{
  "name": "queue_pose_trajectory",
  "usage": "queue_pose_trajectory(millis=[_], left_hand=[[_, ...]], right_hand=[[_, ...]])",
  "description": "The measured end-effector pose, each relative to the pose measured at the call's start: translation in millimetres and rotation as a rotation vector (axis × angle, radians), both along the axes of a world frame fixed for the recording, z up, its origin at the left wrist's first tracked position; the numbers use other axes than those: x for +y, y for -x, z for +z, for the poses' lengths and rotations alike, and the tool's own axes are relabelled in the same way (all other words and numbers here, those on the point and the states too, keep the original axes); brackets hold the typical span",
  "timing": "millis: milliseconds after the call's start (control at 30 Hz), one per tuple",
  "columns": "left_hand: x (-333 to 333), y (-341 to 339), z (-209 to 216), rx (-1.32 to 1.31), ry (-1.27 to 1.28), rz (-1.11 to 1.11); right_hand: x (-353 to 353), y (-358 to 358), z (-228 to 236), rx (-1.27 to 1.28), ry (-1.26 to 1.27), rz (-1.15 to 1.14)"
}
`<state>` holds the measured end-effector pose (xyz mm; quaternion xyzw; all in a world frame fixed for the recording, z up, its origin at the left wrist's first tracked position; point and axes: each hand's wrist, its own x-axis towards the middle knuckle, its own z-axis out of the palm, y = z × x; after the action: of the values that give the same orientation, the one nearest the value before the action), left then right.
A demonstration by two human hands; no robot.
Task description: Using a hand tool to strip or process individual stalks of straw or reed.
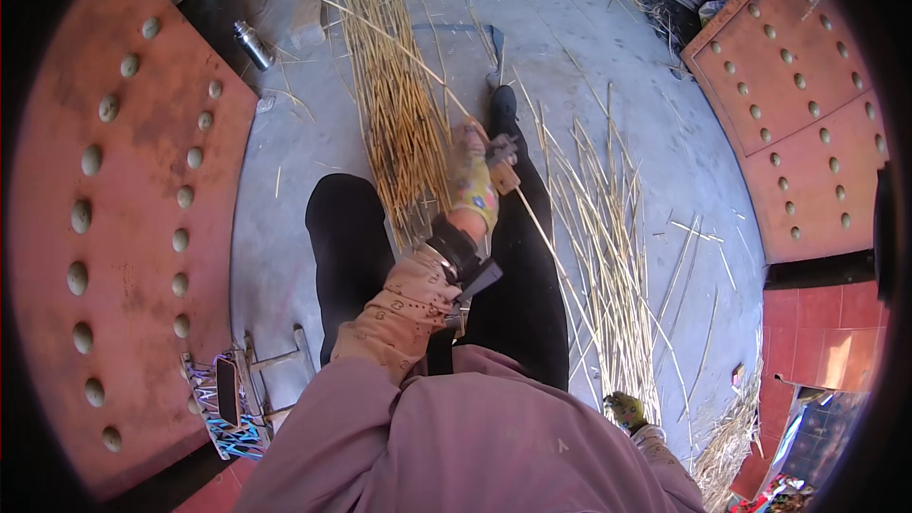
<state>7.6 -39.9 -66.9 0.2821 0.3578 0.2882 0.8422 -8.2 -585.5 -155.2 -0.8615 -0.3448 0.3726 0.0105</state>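
I sit on a grey concrete floor with my legs in black trousers stretched out. My left hand, in a colourful glove with a beige sleeve cover, grips a small tool with a wooden handle and grey metal head. A single long straw stalk runs through the tool, from far left down past my right leg. A thick bundle of straw lies between my legs, just left of this hand. My gloved right hand rests low at my right side on loose split stalks; its grip is hidden.
Rust-red studded metal door leaves stand at the left and right. A metal bottle lies at the far left. A small metal-framed stool with patterned webbing stands by my left hip. More straw lies on the red tiles at the lower right.
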Motion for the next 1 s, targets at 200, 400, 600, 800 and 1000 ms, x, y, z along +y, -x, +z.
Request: queue_pose_trajectory(millis=[200, 400, 600, 800, 1000], left_hand=[[-64.7, -23.7, -13.3, -0.14, 0.02, -0.011], [-30.0, -10.1, 9.0, -0.206, 0.034, -0.09], [106.4, 65.0, 56.9, -0.364, -0.244, 0.105], [162.3, 100.3, 77.1, -0.324, -0.307, 0.469], [170.6, 118.4, 88.6, -0.365, -0.301, 0.574]], right_hand=[[215.4, -50.1, 47.6, 0.351, -0.573, -0.44], [336.4, -58.8, 65.7, 0.68, -0.902, -0.638], [230.2, -42.9, 22.8, 0.426, -0.778, -0.611], [76.4, -104.0, -90.2, 0.27, -0.806, -0.896], [68.7, -191.7, -59.5, -0.551, -0.185, -0.308]])
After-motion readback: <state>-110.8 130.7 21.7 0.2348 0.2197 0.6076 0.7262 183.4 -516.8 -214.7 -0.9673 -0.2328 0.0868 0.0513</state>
